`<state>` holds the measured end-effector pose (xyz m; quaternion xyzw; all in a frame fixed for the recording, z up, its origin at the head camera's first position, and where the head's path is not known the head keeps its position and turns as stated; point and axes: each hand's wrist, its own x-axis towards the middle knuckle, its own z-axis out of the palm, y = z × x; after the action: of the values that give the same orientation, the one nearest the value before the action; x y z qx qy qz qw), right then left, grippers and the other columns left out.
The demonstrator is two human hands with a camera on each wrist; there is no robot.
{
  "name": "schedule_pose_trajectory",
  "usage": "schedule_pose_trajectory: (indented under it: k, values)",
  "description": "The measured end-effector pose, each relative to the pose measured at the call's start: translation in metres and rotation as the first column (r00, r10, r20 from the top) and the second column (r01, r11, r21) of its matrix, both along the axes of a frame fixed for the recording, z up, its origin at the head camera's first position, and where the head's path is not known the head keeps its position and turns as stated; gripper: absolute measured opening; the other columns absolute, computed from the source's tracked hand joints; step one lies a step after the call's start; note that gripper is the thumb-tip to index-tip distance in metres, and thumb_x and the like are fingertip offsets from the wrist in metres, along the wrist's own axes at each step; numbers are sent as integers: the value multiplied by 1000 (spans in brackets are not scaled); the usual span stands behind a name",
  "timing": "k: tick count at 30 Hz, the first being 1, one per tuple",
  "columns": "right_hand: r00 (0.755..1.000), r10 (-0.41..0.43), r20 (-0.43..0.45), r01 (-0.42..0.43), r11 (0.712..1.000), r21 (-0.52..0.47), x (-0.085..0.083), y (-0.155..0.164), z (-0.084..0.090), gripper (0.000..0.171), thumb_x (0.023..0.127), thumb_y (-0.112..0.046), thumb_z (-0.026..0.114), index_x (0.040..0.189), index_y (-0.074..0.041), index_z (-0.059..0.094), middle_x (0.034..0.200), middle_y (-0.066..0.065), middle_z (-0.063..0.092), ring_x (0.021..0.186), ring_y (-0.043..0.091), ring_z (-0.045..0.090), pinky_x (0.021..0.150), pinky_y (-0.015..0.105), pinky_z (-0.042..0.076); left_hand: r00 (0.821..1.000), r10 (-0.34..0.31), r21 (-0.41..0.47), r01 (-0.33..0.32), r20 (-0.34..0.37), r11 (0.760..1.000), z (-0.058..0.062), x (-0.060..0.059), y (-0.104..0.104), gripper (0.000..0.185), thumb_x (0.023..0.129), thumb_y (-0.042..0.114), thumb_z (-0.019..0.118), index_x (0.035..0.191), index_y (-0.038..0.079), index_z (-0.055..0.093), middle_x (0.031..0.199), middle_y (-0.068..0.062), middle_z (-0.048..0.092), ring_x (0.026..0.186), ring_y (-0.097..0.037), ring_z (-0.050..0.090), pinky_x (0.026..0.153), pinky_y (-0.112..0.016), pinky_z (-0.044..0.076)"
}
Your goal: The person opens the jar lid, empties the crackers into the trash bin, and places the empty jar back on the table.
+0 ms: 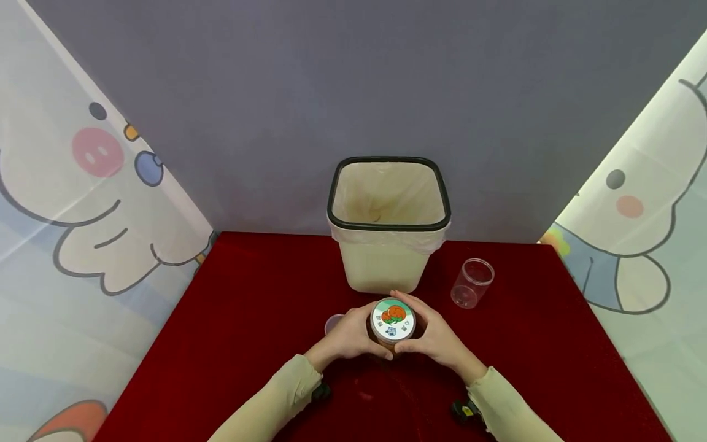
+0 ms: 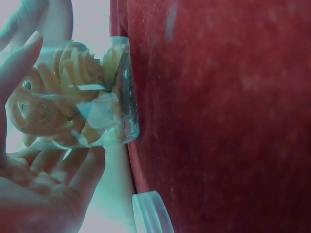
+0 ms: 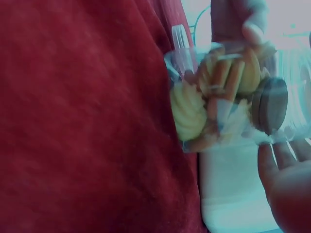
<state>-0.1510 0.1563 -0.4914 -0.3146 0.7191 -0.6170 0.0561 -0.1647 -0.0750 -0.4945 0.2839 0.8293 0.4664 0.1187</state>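
A clear jar of cookies (image 1: 393,320) stands upright on the red cloth between the two hands. Its round lid carries a picture of orange fruit. My left hand (image 1: 353,333) holds the jar from the left, thumb toward the near side. From the right, my right hand (image 1: 437,339) grips it with fingers at the far side and thumb in front. Through the wall of the jar (image 2: 73,97) several pale cookies show in the left wrist view. In the right wrist view a swirled cookie (image 3: 187,111) and a dark round one (image 3: 270,106) lie inside it.
A white bin (image 1: 381,264) with a black rim and a liner stands behind the hands. Right of it is a lidless clear jar (image 1: 472,283). A clear lid (image 1: 332,323), partly hidden, lies beside my left hand. Grey and cartoon-printed walls enclose the red cloth (image 1: 237,319).
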Motion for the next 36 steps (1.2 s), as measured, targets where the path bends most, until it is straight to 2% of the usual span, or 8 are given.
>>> schedule_pose_trajectory:
  k: [4, 10, 13, 17, 21, 24, 31, 36]
  values:
    - [993, -115, -27, 114, 993, -8, 12, 0, -1, 90, 76, -6, 87, 153, -14, 41, 150, 20, 41, 133, 17, 46, 105, 21, 38, 1000, 30, 14, -30, -4, 999, -3, 3, 4, 99, 62, 37, 97, 146, 27, 46, 129, 15, 58, 114, -5, 57, 100, -32, 45]
    - [963, -266, -46, 262, 962, -77, 26, -4, -3, 81, 77, 2, 84, 148, -3, 44, 144, 16, 46, 128, 16, 50, 101, 20, 42, 994, 105, 22, -104, -33, 994, -3, 7, 10, 98, 62, 40, 96, 146, 29, 46, 129, 16, 58, 115, -6, 57, 100, -35, 46]
    - [946, -321, -38, 316, 943, -100, 32, -10, -4, 81, 77, 3, 83, 148, -3, 44, 145, 16, 45, 128, 17, 48, 101, 18, 41, 989, 141, 14, -141, -48, 990, -4, 10, 12, 100, 63, 46, 94, 148, 28, 45, 131, 15, 57, 118, -7, 56, 101, -37, 45]
    - [925, -379, -29, 377, 924, -66, 37, -19, -3, 87, 77, -4, 86, 151, -7, 41, 147, 12, 44, 130, 18, 48, 102, 15, 38, 981, 181, -18, -182, -65, 983, -5, 13, 14, 98, 66, 52, 91, 148, 25, 45, 132, 14, 57, 119, -8, 55, 102, -37, 44]
    - [899, -437, -42, 436, 900, -20, 37, -25, 0, 90, 74, -10, 89, 150, -12, 43, 145, 7, 48, 130, 19, 48, 103, 14, 35, 976, 201, -37, -205, -82, 978, -4, 13, 16, 94, 66, 50, 91, 146, 25, 47, 130, 14, 58, 118, -8, 56, 101, -37, 45]
    - [893, -446, -66, 447, 894, 8, 35, -26, 1, 92, 72, -12, 91, 151, -15, 43, 145, 5, 49, 131, 21, 47, 104, 13, 33, 977, 195, -38, -199, -88, 979, -2, 13, 16, 94, 66, 47, 92, 146, 25, 48, 130, 14, 59, 117, -7, 57, 101, -36, 45]
    - [918, -390, -77, 394, 917, 54, 28, -22, -1, 96, 72, -15, 91, 153, -21, 40, 149, 4, 47, 134, 21, 44, 106, 14, 30, 982, 170, -48, -174, -83, 984, -2, 11, 14, 98, 65, 48, 92, 148, 26, 46, 131, 14, 59, 117, -7, 56, 100, -35, 45]
    - [928, -368, -58, 371, 926, 66, 25, -22, -2, 95, 73, -16, 91, 153, -12, 39, 149, 4, 46, 133, 20, 45, 105, 15, 31, 984, 153, -46, -158, -96, 986, -1, 10, 15, 100, 66, 50, 91, 150, 29, 42, 134, 14, 57, 119, -7, 55, 102, -35, 45]
